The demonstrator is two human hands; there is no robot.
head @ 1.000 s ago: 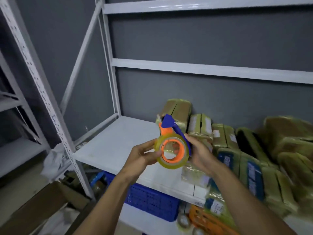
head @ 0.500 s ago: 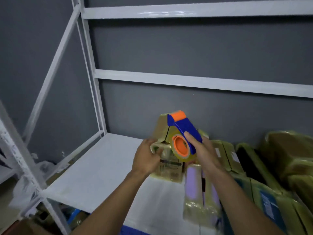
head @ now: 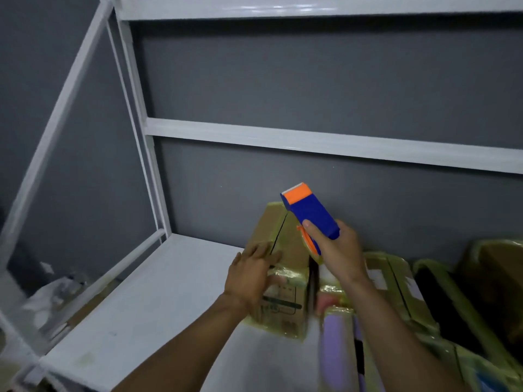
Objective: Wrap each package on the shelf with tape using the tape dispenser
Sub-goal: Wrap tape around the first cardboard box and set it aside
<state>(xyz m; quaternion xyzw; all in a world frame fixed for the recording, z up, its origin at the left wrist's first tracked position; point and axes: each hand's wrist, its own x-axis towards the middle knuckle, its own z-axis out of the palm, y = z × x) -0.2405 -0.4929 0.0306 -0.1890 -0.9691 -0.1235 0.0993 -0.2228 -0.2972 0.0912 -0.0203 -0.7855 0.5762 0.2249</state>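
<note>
The tape dispenser (head: 310, 215) is pointing up and far-left; the right hand (head: 336, 250) is gripping it. The left hand (head: 252, 274), fingers spread, is pressing the package (head: 283, 295).

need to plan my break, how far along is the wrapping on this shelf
Done, it seems: the packages on the right show a glossy yellowish film. In hand: the left hand rests flat on the brown box, which is partly filmed, while the right hand grips the tape dispenser up by the box's top. Left: finishing this box; the blurred purple package in front cannot be judged.
</note>
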